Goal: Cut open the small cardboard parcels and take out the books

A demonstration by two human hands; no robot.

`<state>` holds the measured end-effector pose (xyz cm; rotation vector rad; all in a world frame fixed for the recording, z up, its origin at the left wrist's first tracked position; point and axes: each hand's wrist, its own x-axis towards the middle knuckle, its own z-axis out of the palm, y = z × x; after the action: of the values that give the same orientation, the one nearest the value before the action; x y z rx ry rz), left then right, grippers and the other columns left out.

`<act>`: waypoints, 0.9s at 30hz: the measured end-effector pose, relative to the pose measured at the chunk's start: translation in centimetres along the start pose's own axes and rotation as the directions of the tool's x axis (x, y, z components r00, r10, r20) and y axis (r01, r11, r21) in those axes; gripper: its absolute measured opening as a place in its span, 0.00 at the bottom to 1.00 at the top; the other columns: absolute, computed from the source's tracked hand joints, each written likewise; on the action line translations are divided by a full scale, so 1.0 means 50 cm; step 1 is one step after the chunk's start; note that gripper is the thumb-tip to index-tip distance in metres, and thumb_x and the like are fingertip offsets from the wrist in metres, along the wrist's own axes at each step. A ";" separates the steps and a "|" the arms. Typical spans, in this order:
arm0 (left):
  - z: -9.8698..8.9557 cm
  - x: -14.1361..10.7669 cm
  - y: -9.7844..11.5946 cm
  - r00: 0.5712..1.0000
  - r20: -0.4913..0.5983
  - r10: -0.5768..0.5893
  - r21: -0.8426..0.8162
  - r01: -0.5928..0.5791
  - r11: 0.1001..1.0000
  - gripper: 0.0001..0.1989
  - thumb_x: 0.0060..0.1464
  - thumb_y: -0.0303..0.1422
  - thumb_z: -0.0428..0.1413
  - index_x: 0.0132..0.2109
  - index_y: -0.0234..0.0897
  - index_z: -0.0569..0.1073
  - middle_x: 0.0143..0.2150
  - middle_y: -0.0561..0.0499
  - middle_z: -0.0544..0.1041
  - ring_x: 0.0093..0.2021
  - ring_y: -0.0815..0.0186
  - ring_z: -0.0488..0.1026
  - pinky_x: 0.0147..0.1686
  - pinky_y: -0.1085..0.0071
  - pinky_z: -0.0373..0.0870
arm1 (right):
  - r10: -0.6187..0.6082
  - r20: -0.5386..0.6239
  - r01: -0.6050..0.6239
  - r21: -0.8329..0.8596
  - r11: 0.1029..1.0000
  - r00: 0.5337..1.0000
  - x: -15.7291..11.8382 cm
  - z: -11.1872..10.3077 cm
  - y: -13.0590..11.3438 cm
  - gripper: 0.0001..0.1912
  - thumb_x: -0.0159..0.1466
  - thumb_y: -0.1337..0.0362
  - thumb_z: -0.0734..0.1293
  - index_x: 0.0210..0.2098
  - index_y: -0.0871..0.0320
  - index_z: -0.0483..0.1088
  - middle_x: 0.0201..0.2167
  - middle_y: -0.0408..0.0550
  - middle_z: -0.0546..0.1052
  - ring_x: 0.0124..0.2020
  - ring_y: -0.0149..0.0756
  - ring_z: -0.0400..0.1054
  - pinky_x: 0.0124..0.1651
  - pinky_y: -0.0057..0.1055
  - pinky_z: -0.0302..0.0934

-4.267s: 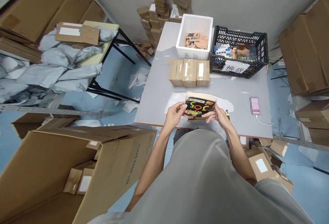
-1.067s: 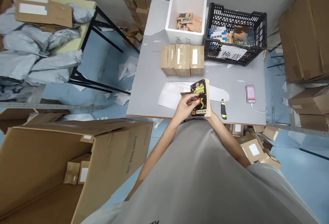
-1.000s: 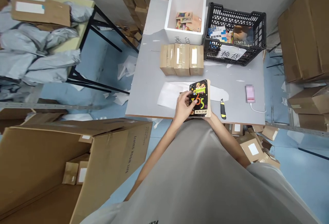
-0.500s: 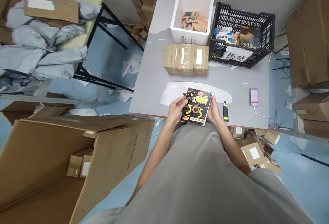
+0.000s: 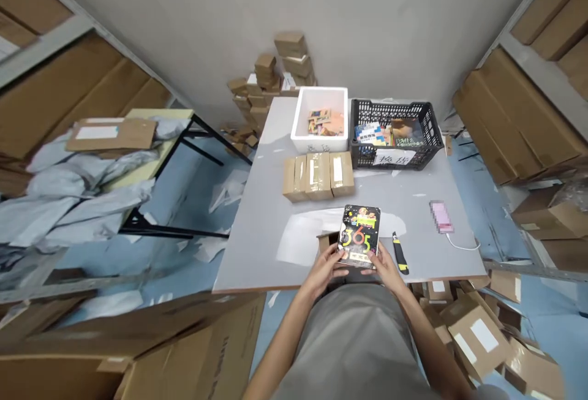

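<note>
A black book (image 5: 359,236) with a large colourful "365" on its cover is held face up at the front edge of the grey table (image 5: 257,228). My left hand (image 5: 324,270) grips its lower left corner, and my right hand (image 5: 384,266) grips the lower right. Beneath and left of the book, part of a brown cardboard piece (image 5: 324,242) shows. White paper (image 5: 298,242) lies flat behind it. To the right of my right hand rests a black and yellow cutter (image 5: 400,254).
Behind the book stand taped brown boxes (image 5: 318,174), a white foam box (image 5: 320,143) and a black crate (image 5: 395,158) holding books. A phone (image 5: 441,216) with a cable lies right. Large open carton (image 5: 197,357) at lower left; cartons (image 5: 478,335) at lower right.
The view has tilted up, showing more wall. The book has tilted further from my body, and both hands have shifted to its lower corners. The cardboard piece beneath shows more.
</note>
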<state>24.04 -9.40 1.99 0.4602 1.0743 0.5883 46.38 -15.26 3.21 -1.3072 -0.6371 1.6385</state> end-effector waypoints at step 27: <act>-0.237 0.212 0.151 0.606 -0.609 0.511 0.433 -0.286 0.855 0.30 0.68 0.38 0.60 0.73 0.34 0.69 0.54 0.38 0.84 0.56 0.57 0.85 0.63 0.56 0.80 | -0.055 -0.303 0.037 -0.064 0.997 0.951 0.231 -0.131 -0.097 0.27 0.60 0.44 0.83 0.50 0.55 0.81 0.53 0.59 0.89 0.59 0.51 0.86 0.77 0.57 0.71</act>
<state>15.30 4.01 -5.41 0.7887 1.8490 1.0768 53.98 -3.80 -0.18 -1.5375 -0.5253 1.3511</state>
